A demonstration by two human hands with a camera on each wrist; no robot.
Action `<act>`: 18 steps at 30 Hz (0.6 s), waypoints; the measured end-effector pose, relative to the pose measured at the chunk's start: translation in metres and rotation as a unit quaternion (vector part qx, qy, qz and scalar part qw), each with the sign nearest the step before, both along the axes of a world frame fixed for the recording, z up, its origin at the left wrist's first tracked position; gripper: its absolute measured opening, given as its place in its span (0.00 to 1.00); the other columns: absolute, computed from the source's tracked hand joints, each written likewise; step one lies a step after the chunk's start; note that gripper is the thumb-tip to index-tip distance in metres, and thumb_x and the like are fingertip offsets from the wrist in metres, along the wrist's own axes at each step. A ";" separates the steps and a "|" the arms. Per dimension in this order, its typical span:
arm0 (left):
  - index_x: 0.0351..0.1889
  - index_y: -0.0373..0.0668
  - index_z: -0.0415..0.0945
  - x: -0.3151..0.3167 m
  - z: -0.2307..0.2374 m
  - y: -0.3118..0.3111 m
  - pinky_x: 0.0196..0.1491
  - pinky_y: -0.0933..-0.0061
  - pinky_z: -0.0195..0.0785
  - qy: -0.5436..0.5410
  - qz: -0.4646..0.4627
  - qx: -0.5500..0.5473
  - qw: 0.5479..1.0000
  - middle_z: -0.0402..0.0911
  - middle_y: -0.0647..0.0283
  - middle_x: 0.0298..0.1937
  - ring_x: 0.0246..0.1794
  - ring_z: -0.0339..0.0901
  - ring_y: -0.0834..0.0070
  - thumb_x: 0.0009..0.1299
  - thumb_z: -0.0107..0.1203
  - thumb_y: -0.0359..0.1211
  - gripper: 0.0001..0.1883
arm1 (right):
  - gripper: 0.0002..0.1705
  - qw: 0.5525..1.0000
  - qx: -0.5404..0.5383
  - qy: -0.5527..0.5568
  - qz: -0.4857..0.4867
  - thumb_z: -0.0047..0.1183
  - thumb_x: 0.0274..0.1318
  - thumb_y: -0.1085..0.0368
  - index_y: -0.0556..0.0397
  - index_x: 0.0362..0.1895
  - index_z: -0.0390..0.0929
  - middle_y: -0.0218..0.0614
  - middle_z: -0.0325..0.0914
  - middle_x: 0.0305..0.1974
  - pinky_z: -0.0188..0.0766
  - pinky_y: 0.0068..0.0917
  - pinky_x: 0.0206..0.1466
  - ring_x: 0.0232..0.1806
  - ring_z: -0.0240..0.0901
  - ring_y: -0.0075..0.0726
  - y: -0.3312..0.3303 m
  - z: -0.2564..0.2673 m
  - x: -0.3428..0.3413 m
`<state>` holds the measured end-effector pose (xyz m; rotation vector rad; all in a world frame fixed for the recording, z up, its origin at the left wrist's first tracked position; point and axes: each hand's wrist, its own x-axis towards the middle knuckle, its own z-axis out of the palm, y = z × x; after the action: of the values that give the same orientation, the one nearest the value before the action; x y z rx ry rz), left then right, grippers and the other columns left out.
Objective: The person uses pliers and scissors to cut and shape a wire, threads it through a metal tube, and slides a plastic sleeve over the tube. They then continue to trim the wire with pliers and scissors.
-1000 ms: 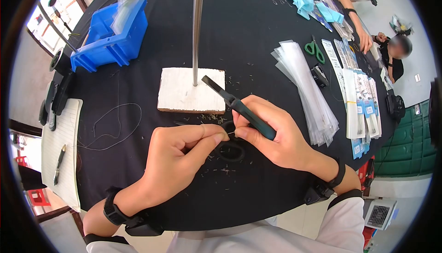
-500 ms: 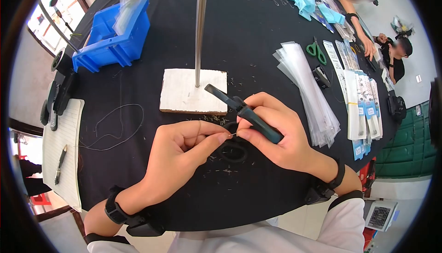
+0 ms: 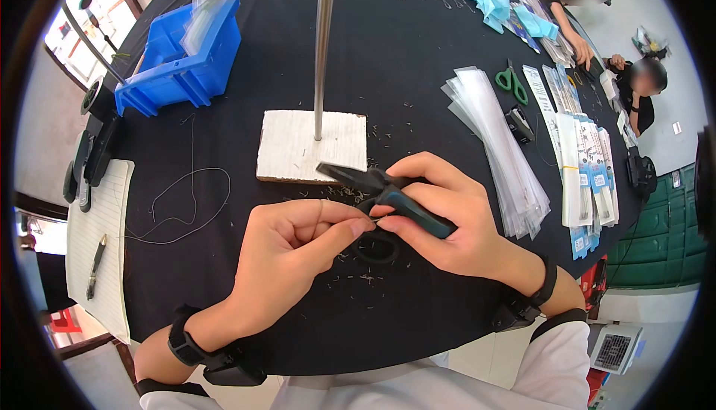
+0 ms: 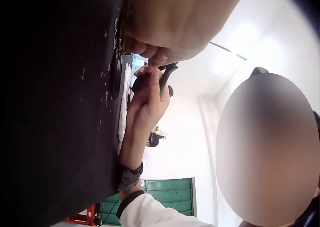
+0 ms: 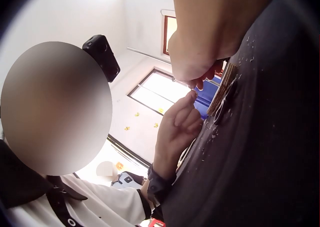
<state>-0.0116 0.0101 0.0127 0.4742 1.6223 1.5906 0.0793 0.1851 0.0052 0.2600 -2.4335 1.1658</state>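
Pinching the thin strand (image 3: 375, 220) btwn fingertips w/ L grip (image 3: 291, 253); R grip (image 3: 462, 223) wraps the pliers (image 3: 409, 208), thumb nr the strand. Strand's prob light, slippery, so hold close to the tip. Pliers look stiff, grab handles. White block (image 3: 287, 145) crowds ahead, table (image 3: 328, 339) edge nr wrists, more room L.

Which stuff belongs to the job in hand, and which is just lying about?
Likely in the job:
pliers, held in the right hand
thin strand, pinched in the left hand

Probably just lying about:
blue bin
notebook
pen
green scissors
face masks
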 end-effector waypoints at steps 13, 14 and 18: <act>0.37 0.31 0.80 0.000 -0.006 0.000 0.15 0.87 0.40 0.020 -0.004 0.013 1.000 0.75 0.71 0.18 0.12 0.54 0.94 0.64 0.55 0.27 0.08 | 0.04 0.996 -0.054 -0.062 0.017 0.59 0.45 0.75 0.59 0.29 0.79 0.39 0.74 0.36 0.66 0.22 0.33 0.31 0.71 0.31 0.001 0.001 0.003; 0.37 0.31 0.80 -0.001 -0.005 -0.001 0.15 0.87 0.40 0.020 -0.006 0.010 1.000 0.76 0.71 0.19 0.12 0.55 0.94 0.64 0.55 0.27 0.08 | 0.04 0.997 -0.058 -0.057 0.017 0.59 0.46 0.74 0.59 0.30 0.79 0.38 0.74 0.36 0.66 0.22 0.31 0.30 0.71 0.31 0.001 0.000 0.002; 0.36 0.31 0.80 0.000 -0.002 0.000 0.15 0.88 0.41 0.024 -0.011 0.002 1.000 0.77 0.70 0.20 0.12 0.55 0.94 0.64 0.54 0.26 0.07 | 0.04 0.997 -0.064 -0.042 0.014 0.57 0.48 0.73 0.59 0.31 0.79 0.37 0.74 0.34 0.65 0.23 0.29 0.28 0.71 0.32 0.002 -0.003 0.001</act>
<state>-0.0120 0.0099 0.0107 0.5335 1.6437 1.5785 0.0802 0.1867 0.0018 0.2094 -2.4207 1.3648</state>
